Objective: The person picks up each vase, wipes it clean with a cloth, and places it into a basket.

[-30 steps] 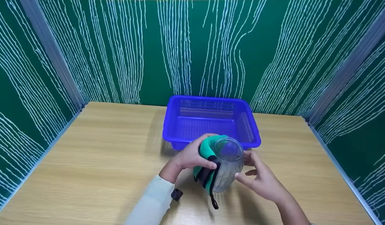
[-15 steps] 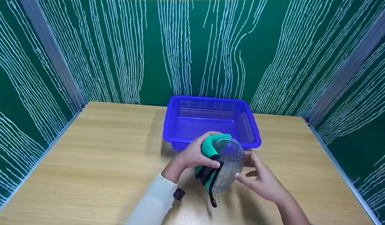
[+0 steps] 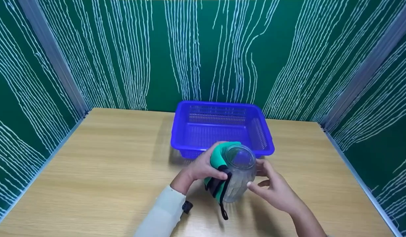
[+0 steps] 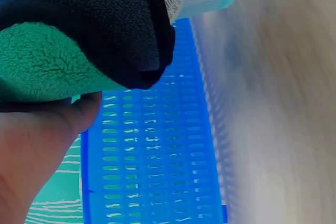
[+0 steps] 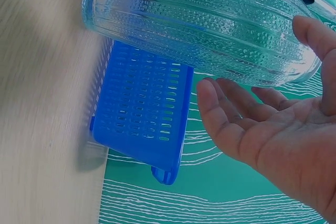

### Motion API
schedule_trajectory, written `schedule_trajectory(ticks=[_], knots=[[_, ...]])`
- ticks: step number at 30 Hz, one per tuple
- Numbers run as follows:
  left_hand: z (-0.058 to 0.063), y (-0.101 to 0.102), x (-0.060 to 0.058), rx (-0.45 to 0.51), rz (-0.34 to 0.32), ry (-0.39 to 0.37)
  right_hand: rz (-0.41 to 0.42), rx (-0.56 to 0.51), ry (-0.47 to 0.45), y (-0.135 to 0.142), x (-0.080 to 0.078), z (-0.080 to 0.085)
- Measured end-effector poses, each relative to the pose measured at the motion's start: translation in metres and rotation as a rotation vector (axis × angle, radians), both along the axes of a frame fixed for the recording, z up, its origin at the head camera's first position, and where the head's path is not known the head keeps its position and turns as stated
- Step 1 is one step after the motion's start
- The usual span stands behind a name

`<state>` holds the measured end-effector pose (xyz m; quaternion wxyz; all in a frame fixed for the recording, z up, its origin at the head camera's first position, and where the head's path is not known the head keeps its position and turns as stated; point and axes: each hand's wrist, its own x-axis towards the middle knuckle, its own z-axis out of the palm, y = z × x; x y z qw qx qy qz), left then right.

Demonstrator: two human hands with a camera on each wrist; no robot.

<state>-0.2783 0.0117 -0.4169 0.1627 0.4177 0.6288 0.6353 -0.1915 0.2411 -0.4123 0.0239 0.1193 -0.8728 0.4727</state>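
The clear glass jar (image 3: 240, 182), ribbed and finely dimpled, lies between both hands at the near side of the blue basket (image 3: 216, 132). The left hand (image 3: 203, 167) clamps a fuzzy green-and-black cloth (image 3: 218, 155) against its left side; the right hand (image 3: 278, 190) curves round its right.

The right hand (image 5: 281, 124) flanks a glass jar (image 5: 199, 27)

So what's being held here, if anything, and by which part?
The left hand grips the green cloth by its upper part, beside the glass jar. The right hand is at the jar's right side; whether it grips cannot be told.
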Motion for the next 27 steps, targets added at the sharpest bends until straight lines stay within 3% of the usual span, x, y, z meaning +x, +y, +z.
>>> schedule_trajectory(ticks=[8, 14, 21, 27], knots=[[-0.009, -0.004, 0.0, -0.05, 0.02, -0.002, 0.003, -0.005, -0.016, 0.001, -0.001, 0.0], [-0.012, -0.004, -0.001, -0.146, 0.043, 0.014, 0.01, -0.008, -0.009, 0.002, -0.001, 0.001], [-0.043, -0.002, -0.014, -0.257, 0.119, 0.074, 0.017, -0.01, -0.001, 0.002, -0.002, 0.001], [-0.055, -0.002, -0.013, -0.402, 0.193, 0.124, 0.017, -0.008, -0.001, 0.002, -0.001, 0.0]])
